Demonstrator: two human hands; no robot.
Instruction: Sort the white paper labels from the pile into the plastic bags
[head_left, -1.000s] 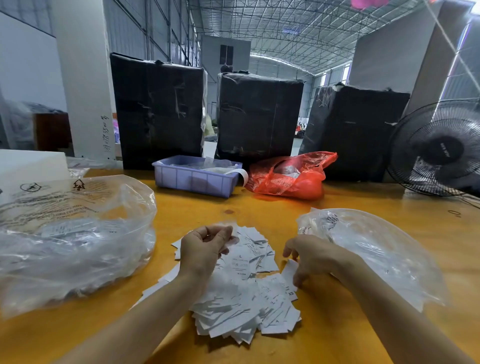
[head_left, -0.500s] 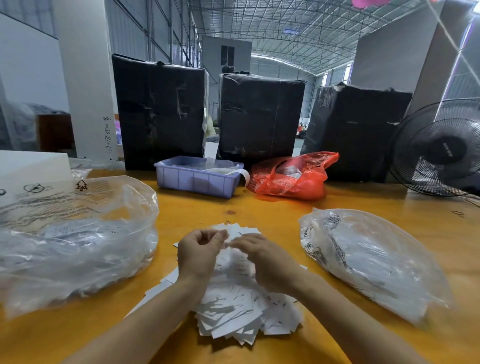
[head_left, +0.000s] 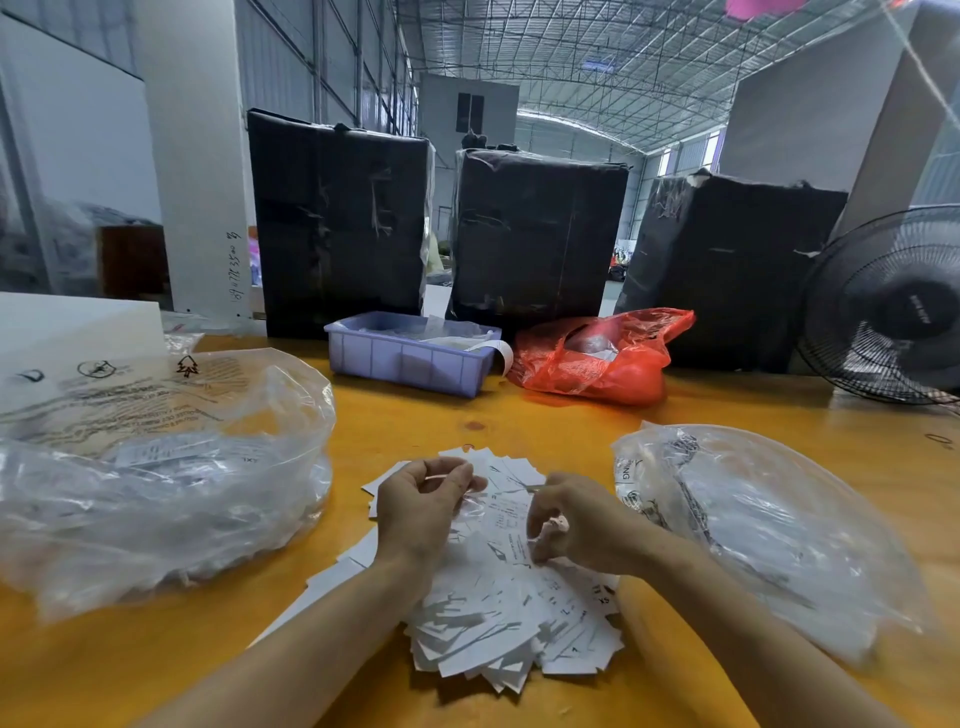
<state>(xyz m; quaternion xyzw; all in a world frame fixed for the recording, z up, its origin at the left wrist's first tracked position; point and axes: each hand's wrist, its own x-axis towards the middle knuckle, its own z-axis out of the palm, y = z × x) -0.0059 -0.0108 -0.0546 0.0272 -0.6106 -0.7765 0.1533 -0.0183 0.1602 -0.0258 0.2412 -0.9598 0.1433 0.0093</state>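
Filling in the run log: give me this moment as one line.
left hand: over label pile, fingers curled | right hand: picking at pile | bags: left bag, right bag

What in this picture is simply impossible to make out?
Head view only:
- Print on the labels: too small and blurred to read.
- Left plastic bag: cut off by the frame edge; contents hazy behind film.
- Red bag contents: hidden by crumpled plastic.
- Right hand fingertips: curled under, grip unclear.
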